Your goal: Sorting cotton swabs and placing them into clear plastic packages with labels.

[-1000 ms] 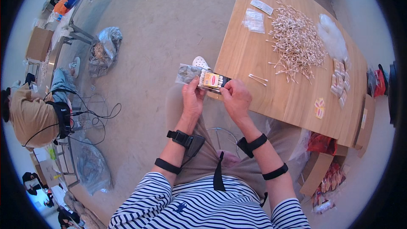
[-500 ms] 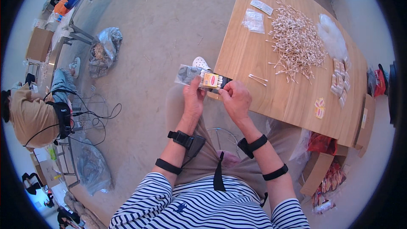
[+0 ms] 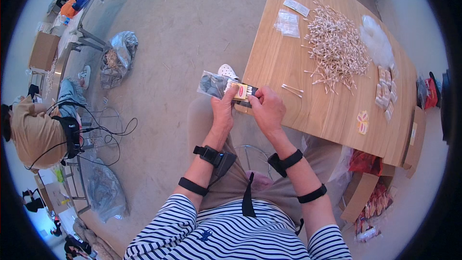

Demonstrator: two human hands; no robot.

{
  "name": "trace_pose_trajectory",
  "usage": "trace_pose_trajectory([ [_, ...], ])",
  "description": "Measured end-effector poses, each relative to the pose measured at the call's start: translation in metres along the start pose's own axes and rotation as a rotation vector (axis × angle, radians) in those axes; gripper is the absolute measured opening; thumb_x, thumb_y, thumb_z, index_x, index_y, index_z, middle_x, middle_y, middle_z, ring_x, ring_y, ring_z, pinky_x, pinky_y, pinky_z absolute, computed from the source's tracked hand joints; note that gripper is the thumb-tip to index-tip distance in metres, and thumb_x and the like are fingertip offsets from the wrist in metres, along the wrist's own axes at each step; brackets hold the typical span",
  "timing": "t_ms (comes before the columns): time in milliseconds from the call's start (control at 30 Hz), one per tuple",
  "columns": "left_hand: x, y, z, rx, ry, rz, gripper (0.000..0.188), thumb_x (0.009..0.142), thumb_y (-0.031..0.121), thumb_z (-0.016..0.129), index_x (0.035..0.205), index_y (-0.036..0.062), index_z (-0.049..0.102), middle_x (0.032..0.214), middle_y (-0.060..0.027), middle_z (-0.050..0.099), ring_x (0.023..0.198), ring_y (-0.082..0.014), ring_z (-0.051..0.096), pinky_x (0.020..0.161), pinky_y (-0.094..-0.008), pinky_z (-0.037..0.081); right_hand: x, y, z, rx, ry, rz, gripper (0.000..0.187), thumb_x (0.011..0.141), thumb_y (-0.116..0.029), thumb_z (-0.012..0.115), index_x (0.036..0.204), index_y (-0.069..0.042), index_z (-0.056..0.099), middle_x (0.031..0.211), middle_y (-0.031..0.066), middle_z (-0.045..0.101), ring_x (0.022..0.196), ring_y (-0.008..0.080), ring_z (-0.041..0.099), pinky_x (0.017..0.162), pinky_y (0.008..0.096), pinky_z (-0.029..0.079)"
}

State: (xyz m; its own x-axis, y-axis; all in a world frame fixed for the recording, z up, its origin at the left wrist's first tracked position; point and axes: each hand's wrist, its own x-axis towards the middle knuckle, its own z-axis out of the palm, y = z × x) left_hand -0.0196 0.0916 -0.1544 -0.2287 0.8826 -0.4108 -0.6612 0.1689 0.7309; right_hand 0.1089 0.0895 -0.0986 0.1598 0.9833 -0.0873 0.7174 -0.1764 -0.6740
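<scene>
Over the table's near left corner I hold a clear plastic bag (image 3: 210, 83) with a bundle of cotton swabs (image 3: 249, 91) and a yellow label card (image 3: 241, 93) in or at it. My left hand (image 3: 223, 111) grips the bundle from below left, its thumb pressed over the card. At the bundle's right end my right hand (image 3: 268, 110) is closed, fingertips pinching that end of the packet. Whether the swabs lie wholly inside the bag I cannot tell.
On the wooden table (image 3: 276, 62) lie a large heap of loose cotton swabs (image 3: 337, 43), flat clear bags (image 3: 288, 22), several filled packs (image 3: 383, 89), yellow cards (image 3: 363, 123) and two stray swabs (image 3: 292, 90). Another person (image 3: 38, 130) sits at the left. An open carton (image 3: 358, 195) stands below the table's edge.
My left thumb has shifted right and lies further over the label card. Swab tips now show left of the card. The right hand stays at the packet's right end.
</scene>
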Motion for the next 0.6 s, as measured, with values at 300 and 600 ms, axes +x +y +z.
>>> trace_pose_trajectory([
  [300, 0.0028, -0.0033, -0.0006, 0.000, 0.014, 0.039, 0.024, 0.087, 0.009, 0.076, 0.108, 0.0023, 0.066, 0.100, -0.0045, 0.070, 0.087, -0.0139, 0.069, 0.078, -0.0291, 0.056, -0.0015, -0.0013, 0.0017, -0.014, 0.014, -0.022, 0.020, 0.077, -0.023, 0.076, 0.079, -0.010, 0.061, 0.078, 0.0092, 0.063, 0.077, 0.0320, 0.065, 0.065, 0.0462, 0.048],
  [600, 0.0028, -0.0028, -0.0001, 0.003, -0.003, 0.020, 0.029, 0.086, 0.009, 0.077, 0.112, 0.0033, 0.065, 0.103, -0.0033, 0.069, 0.089, -0.0128, 0.067, 0.080, -0.0286, 0.055, 0.0068, 0.0026, 0.0057, 0.019, 0.082, 0.031, 0.017, 0.077, -0.023, 0.075, 0.081, -0.007, 0.069, 0.072, 0.0090, 0.068, 0.069, 0.0261, 0.068, 0.062, 0.0408, 0.050],
])
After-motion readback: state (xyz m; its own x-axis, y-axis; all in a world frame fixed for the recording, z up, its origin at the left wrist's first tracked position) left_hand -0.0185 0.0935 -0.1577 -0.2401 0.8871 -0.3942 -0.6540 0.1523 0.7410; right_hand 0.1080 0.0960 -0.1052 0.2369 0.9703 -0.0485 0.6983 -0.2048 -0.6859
